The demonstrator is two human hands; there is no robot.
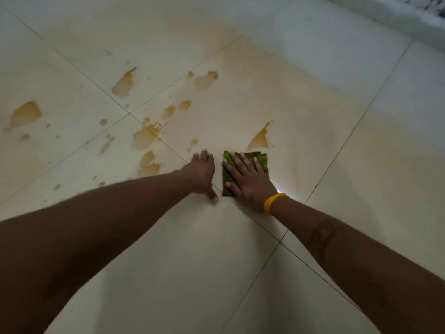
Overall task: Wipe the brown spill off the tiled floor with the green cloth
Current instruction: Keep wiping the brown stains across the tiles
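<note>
Two bare forearms reach out from the near edge of the tiled floor (313, 75), the right one marked with a dark tattoo (322, 233) and wearing a yellow wristband (273, 203). The right hand (249, 180) lies flat on the folded green cloth (261, 158), its fingers straight and spread, pressing the cloth onto the tile; the cloth's far edge and left side show beyond the fingers. Just beside it, the left hand (201, 173) rests palm down on bare tile, fingers straight and close together, thumb stretched toward the cloth but not touching it. The brown spill (144, 137) lies in scattered puddles and drops mostly to the far left of the hands, around the point where four tiles meet. One streak-shaped brown splash (261, 139) sits just beyond the cloth's far edge. A faint tan smear (216, 39) spreads across the tiles farther off. At the far right corner runs a pale wall base (397, 10).
</note>
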